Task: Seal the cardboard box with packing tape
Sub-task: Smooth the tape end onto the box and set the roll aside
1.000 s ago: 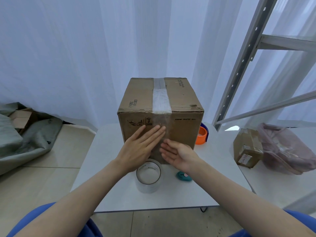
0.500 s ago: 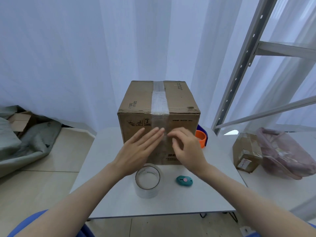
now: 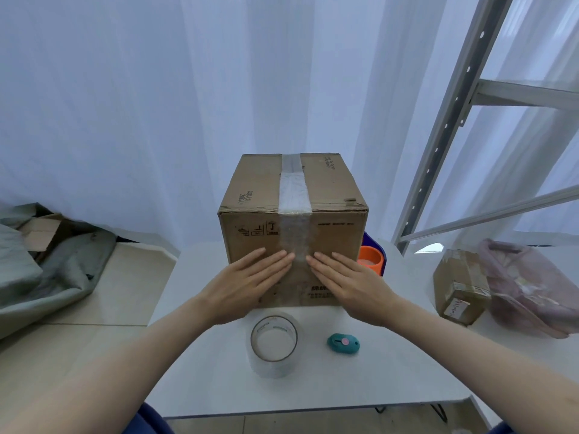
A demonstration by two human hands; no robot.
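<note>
A closed brown cardboard box [image 3: 332, 189] stands on a small white table [image 3: 391, 377]. A strip of clear packing tape [image 3: 294, 195] runs along the top seam and down over the near face. My left hand [image 3: 250, 285] and my right hand [image 3: 347, 281] lie flat on that near face, palms down, fingertips nearly meeting at the lower end of the tape. Neither hand holds anything. A roll of clear packing tape [image 3: 275, 344] stands on the table just in front of the box, below my hands.
A small teal cutter [image 3: 343, 343] lies right of the roll. An orange tape dispenser [image 3: 371, 260] peeks from behind the box's right side. A second table at right carries a small taped box [image 3: 460, 286] and a pink bag [image 3: 529, 283]. A metal shelf frame [image 3: 438, 126] rises at right; grey fabric [image 3: 47, 270] lies on the floor at left.
My right hand has turned from palm-up near the box's bottom to palm-down, flat on the near face, mirroring the left. My left hand has stayed pressed on the box.
</note>
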